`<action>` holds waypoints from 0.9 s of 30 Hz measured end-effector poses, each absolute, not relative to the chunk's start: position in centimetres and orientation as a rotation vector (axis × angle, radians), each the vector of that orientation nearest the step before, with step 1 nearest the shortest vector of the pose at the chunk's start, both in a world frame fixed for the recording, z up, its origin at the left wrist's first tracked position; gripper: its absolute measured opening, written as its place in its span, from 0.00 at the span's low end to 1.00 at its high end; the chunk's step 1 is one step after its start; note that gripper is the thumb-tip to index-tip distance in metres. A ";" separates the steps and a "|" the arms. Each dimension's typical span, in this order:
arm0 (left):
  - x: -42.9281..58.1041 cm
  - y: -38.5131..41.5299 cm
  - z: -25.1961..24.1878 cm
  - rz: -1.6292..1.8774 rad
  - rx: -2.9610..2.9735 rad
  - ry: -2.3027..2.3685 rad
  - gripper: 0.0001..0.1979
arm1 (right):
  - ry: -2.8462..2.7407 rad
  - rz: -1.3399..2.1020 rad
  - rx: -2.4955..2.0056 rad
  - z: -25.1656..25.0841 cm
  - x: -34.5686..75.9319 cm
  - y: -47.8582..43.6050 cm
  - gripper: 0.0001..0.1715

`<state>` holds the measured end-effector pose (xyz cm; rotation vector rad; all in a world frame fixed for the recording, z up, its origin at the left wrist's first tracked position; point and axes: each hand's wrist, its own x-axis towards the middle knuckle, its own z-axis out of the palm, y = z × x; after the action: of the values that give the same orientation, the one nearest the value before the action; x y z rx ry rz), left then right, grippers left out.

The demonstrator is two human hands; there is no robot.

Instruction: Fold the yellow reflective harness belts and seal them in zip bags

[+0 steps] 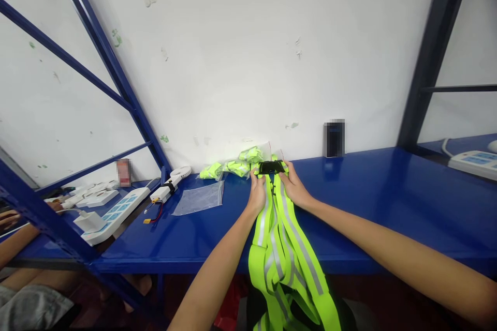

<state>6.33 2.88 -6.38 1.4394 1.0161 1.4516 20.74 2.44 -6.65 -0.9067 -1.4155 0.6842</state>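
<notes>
A neon yellow-green reflective vest made of straps with silver stripes (297,240) hangs from my hands over the table's front edge towards my lap. My left hand (257,194) is closed on the left side of its upper end, and my right hand (295,186) grips the right side. Between the two hands is a black piece (272,167) at the top of the straps. Just behind it lie several clear bags of folded yellow-green vests (236,166). A flat clear plastic bag (200,199) rests to the left of my left hand.
On the blue table (368,201), a dark upright object (334,138) leans near the wall. To the left are a white handheld fan (180,171), a battery pack with wires (163,194) and a power strip (120,214). Another person's arm (19,240) shows beyond the blue frame (104,57).
</notes>
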 end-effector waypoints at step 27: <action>6.7 3.3 -5.7 1.265 0.808 0.566 0.28 | -1.519 0.691 -0.805 -5.6 20.5 2.1 0.19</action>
<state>6.69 3.31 -5.68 0.8085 0.5664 1.2648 20.48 2.07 -5.61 -0.8054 -1.5194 0.6914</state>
